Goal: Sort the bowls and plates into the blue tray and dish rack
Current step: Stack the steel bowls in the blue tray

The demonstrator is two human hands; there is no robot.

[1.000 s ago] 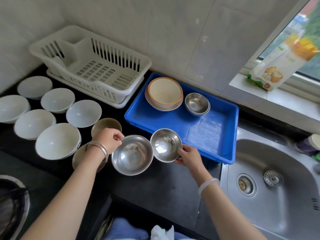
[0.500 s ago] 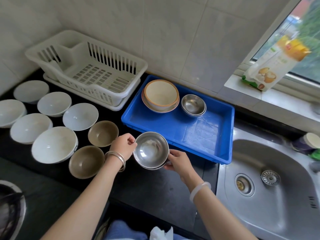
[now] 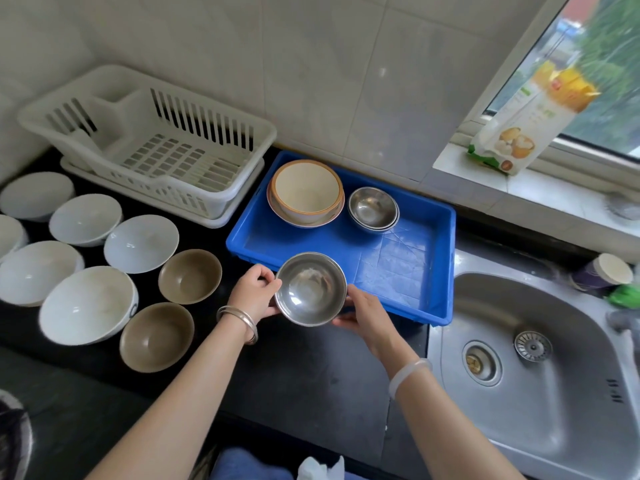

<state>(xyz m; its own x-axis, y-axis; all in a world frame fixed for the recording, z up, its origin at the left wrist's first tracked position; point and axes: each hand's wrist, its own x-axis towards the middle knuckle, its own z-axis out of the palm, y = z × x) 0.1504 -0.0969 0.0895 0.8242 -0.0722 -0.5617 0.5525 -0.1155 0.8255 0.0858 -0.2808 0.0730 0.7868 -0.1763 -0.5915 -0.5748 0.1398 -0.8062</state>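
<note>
Both hands are on one steel bowl (image 3: pixel 310 289), left hand (image 3: pixel 254 295) pinching the rim on its side, right hand (image 3: pixel 363 311) cupped around the other side and a bit underneath, so fingers curled snug on it, not spread. The bowl sits right over the near edge of the blue tray (image 3: pixel 437 271), can't tell if it's touching the rim or just held above it. Might be two bowls nested, hard to say from here

Inside the tray, at the far end, there's a cream bowl (image 3: pixel 306 190) sitting on a plate (image 3: pixel 304 221), and just right of that a small stack of steel bowls (image 3: pixel 373 207). Rest of the tray floor is bare blue with some creased film on it

Left of the tray, two brown bowls (image 3: pixel 189 276) on the black bench (image 3: pixel 311 375), then a bunch of white bowls (image 3: pixel 86 303) further left, all upright and apart from each other. Behind those, touching the tray's far-left corner area, the white dish rack (image 3: pixel 221 202) is sitting on its drip tray with nothing in it

Right of the tray is a steel sink (image 3: pixel 519 410) with the drain showing. Wall behind is pale tile, and up right of the tray a window sill holds a leaning food packet (image 3: pixel 519 129). Silver bangle on the left wrist, pale one on the right
</note>
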